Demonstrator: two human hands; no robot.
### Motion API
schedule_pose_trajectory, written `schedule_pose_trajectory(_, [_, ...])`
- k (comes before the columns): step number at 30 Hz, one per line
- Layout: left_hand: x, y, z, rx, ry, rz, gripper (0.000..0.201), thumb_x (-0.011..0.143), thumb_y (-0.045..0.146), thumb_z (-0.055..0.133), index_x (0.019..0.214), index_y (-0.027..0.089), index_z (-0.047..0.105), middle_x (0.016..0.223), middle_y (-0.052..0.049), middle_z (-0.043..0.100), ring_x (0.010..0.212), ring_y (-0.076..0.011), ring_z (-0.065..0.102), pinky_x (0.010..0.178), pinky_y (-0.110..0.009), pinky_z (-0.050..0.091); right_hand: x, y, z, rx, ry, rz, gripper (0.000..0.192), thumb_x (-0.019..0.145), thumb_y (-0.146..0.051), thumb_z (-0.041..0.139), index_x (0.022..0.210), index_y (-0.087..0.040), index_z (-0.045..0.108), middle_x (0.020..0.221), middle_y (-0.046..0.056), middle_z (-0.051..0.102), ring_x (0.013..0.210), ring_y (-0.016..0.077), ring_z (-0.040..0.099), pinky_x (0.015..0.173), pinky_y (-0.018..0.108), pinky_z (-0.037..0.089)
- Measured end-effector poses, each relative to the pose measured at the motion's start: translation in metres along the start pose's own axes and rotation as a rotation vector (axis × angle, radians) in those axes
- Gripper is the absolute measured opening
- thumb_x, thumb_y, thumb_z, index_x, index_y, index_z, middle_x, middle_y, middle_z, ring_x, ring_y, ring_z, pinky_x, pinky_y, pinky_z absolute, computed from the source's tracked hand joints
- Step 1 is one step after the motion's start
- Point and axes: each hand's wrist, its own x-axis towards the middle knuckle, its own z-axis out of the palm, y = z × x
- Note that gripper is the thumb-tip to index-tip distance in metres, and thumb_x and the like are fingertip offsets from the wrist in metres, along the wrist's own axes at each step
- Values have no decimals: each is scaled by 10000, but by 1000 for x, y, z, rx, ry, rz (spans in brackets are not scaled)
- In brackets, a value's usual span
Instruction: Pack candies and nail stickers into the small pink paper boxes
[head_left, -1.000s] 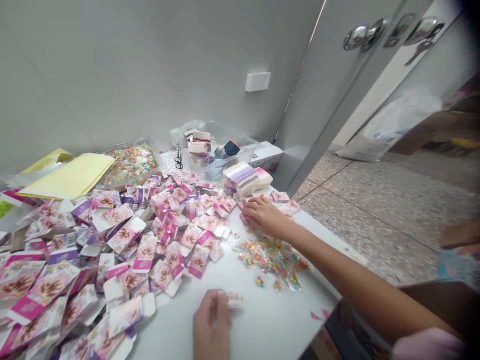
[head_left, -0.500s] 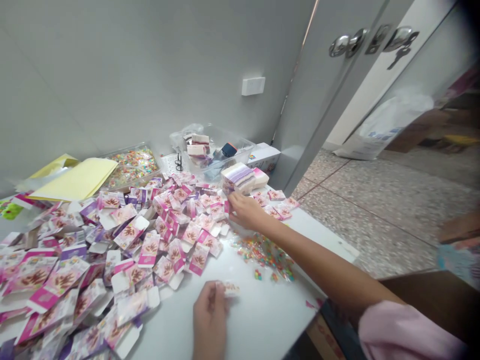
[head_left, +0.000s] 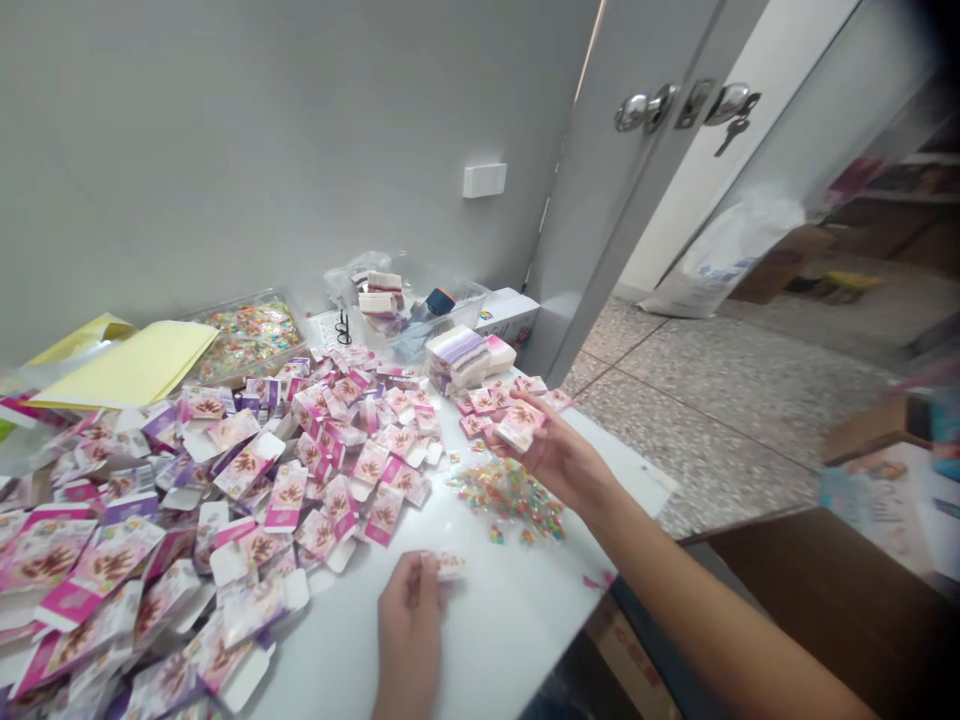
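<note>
My left hand (head_left: 409,605), low in the middle of the head view, pinches a small printed box (head_left: 451,567) just above the white tabletop (head_left: 487,625). Palm up, my right hand (head_left: 566,460) holds another small pink-and-white box (head_left: 519,426) between thumb and fingers. Beneath and left of that hand lies a heap of tiny colourful packets (head_left: 510,495). A large pile of pink, white and purple small boxes (head_left: 289,495) covers the left side, many with flaps open. Beyond my right hand stand stacked printed leaflets (head_left: 459,350).
At the back are a clear plastic bin (head_left: 469,290), a tray of colourful packets (head_left: 255,325) and yellow paper (head_left: 135,365). A grey door (head_left: 592,200) borders the table's right rear. An open cardboard box (head_left: 817,600) is at lower right.
My right hand has come back from beside the leaflet stack toward me and turned palm up, now with a small box in it. My left hand keeps its pinch. The view has shifted right.
</note>
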Motion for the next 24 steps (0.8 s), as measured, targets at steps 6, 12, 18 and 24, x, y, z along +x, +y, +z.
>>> schedule_pose_trajectory(6, [1, 0, -1, -14, 0, 2, 495, 775, 666, 614, 748, 172, 633, 588, -2, 578, 538, -132, 489, 514, -219, 380, 10, 21, -35, -405, 189, -195, 474, 924, -345, 425, 1380, -219, 400, 1039, 89, 704, 895, 235, 689, 794, 422, 554])
schedule_pose_trajectory(12, [0, 2, -3, 30, -67, 19, 473, 810, 639, 596, 753, 170, 616, 572, 5, 556, 553, -137, 491, 522, -221, 369, 72, 43, -54, -854, 227, -334, 471, 934, -397, 436, 1326, -144, 495, 1368, 176, 551, 1272, 281, 507, 1069, 460, 388])
schedule_pose_trajectory(18, [2, -5, -3, 22, -32, 37, 442, 841, 603, 582, 767, 169, 620, 590, 2, 569, 548, -129, 478, 522, -221, 357, 98, 52, -73, -1100, 244, -224, 493, 918, -452, 492, 1293, -140, 566, 1409, 173, 526, 1346, 320, 423, 1148, 512, 225])
schedule_pose_trajectory(24, [2, -8, -2, -5, -52, 18, 446, 845, 606, 573, 780, 167, 613, 628, -5, 596, 547, -122, 485, 524, -219, 361, 103, 69, -112, -1243, 333, 12, 658, 907, -561, 476, 1341, -70, 529, 1458, 262, 437, 1370, 388, 384, 1101, 539, 294])
